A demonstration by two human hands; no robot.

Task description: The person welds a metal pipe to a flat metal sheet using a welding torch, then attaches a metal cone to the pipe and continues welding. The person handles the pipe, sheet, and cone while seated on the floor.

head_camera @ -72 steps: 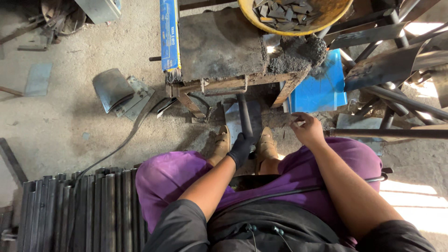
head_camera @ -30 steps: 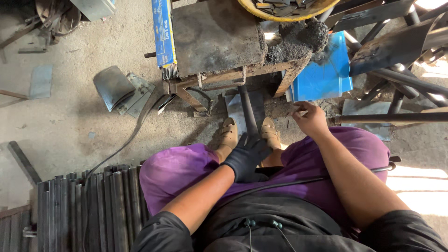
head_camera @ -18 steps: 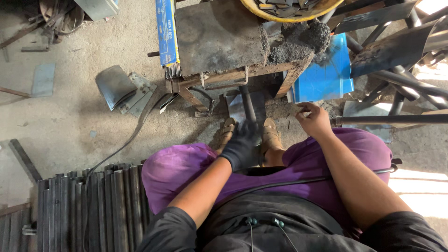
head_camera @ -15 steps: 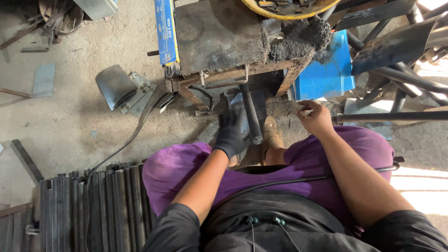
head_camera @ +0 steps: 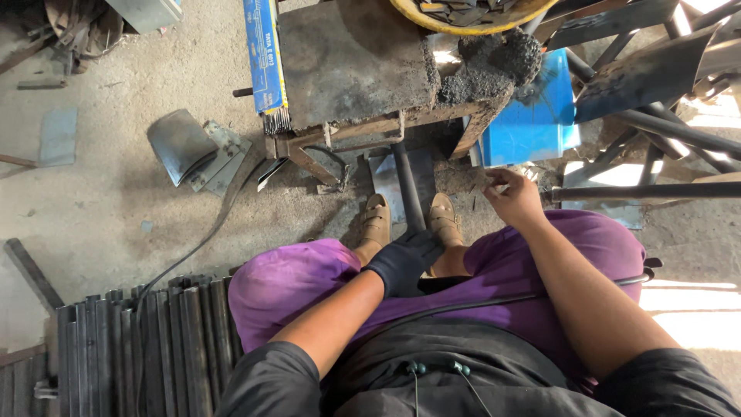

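While the left hand (head_camera: 403,261), wearing a black glove, is curling its fingers (head_camera: 423,245) closed around the near end of a dark metal rod (head_camera: 406,185), the bare right hand (head_camera: 512,198) is hovering with fingers loosely bent, gripping nothing I can make out. Running far between two tan sandals (head_camera: 377,224), the rod is reaching under a rusty tabletop (head_camera: 351,58). One blue container (head_camera: 532,127) is sitting right of it, and dark bars (head_camera: 139,340) are lying stacked near left.

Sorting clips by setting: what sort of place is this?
Probably a metal or welding workshop: a stack of steel bars on the concrete floor, a scorched work stand, and a gloved left hand gripping a dark steel rod.
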